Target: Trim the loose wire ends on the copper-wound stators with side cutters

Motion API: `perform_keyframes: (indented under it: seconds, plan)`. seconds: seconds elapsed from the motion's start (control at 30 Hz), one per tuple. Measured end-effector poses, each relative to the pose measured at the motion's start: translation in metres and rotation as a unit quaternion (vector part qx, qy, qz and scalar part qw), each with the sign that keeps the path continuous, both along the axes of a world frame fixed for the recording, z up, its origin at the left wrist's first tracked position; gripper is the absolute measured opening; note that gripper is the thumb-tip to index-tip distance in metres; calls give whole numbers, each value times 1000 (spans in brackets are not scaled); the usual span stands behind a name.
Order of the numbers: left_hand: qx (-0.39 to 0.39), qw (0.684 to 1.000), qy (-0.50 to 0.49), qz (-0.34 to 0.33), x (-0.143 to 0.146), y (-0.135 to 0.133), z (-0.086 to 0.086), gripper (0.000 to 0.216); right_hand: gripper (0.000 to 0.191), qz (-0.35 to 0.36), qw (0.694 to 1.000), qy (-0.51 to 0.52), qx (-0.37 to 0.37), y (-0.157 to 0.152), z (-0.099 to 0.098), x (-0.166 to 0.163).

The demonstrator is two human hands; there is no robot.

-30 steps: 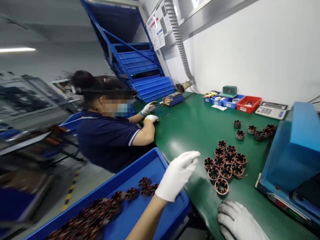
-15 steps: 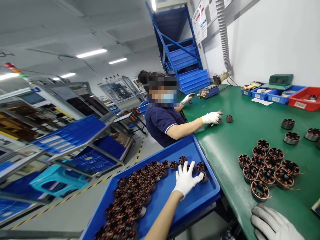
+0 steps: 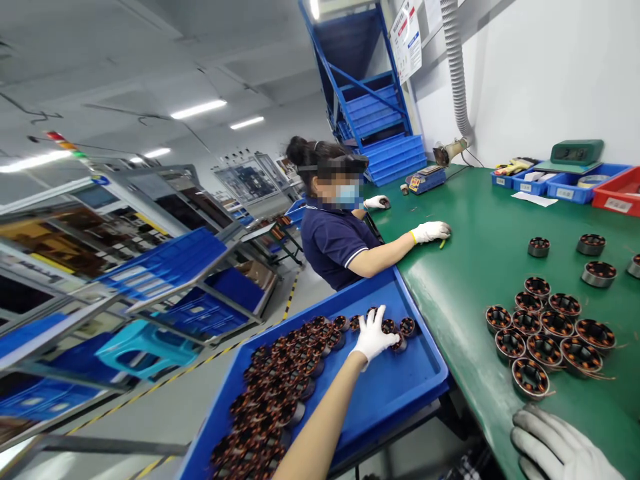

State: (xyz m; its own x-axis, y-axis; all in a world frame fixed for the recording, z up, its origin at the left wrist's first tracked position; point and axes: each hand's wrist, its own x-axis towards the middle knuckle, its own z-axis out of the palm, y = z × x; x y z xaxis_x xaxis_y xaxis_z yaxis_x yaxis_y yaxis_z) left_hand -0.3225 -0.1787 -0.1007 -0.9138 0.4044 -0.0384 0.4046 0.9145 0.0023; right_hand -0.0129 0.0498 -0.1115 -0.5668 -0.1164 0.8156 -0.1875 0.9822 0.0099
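Head view: I have the left hand [image 3: 374,339], white-gloved, over the far part of a blue tray [image 3: 370,393], fingers fanned wide and thumb beside the copper-wound rings [image 3: 407,327] there. I can't tell whether it touches or grips one. More wound rings [image 3: 270,387] crowd the tray's near left part, too densely packed for me to read each one's tilt.

On the green table [image 3: 465,293], a cluster of rings [image 3: 543,350] lies flat — bores facing up, short axes vertical, loose wire ends sticking out on the right. The gloved right hand [image 3: 560,443] rests just below this cluster, fingers loosely stretched out; I see nothing held, though its palm is hidden.

As for writing, the wall poster [image 3: 406,41] carries red and blue bands with print too small for me. White labels mark the blue bins [image 3: 567,193] and the red bin [image 3: 615,200] — likewise illegible from here. Across the table edge, a co-worker [image 3: 333,233] sits with gloved hands on the surface.
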Motion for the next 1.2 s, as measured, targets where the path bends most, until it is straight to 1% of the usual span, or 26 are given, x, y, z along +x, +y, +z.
perform_keyframes:
  seconds: [0.07, 0.13, 0.23, 0.4, 0.5, 0.6, 0.7, 0.87, 0.93, 1.1, 1.2]
  plan:
    - [-2, 1000, -9, -23, 1, 1, 1, 34, 44, -4, 1000, 0, -6, -2, -2, 0]
    - [-7, 998, -20, -51, 7, 2, 1, 34, 43, 2, 1000, -10, -5, 0, 1, 0]
    - [-13, 995, -33, -93, 19, 1, -1, 35, 42, 16, 999, -33, 10, 5, 9, 1]
    - [-25, 989, -41, -138, 35, 1, -4, 36, 41, 24, 997, -52, 45, 8, 21, 2]
    - [-39, 985, -48, -161, 40, 0, -1, 36, 42, 26, 996, -58, 56, 8, 25, 2]
    - [-52, 982, -52, -172, 38, -5, 5, 36, 43, 24, 996, -61, 61, 9, 28, 3]
    - [-63, 983, -53, -162, 27, -12, 9, 35, 45, 20, 995, -53, 76, 12, 31, 3]
    - [-78, 991, -49, -97, 2, -24, 8, 36, 46, 19, 995, -41, 88, 13, 31, 4]
    - [-81, 992, -53, -81, -5, -27, 7, 35, 47, 19, 995, -39, 92, 13, 30, 4]
    - [-81, 989, -94, -75, -13, -31, 10, 33, 46, 22, 994, -31, 105, 11, 31, 1]
    - [-78, 985, -143, -50, -11, -32, 11, 34, 46, 20, 994, -37, 104, 10, 34, 1]
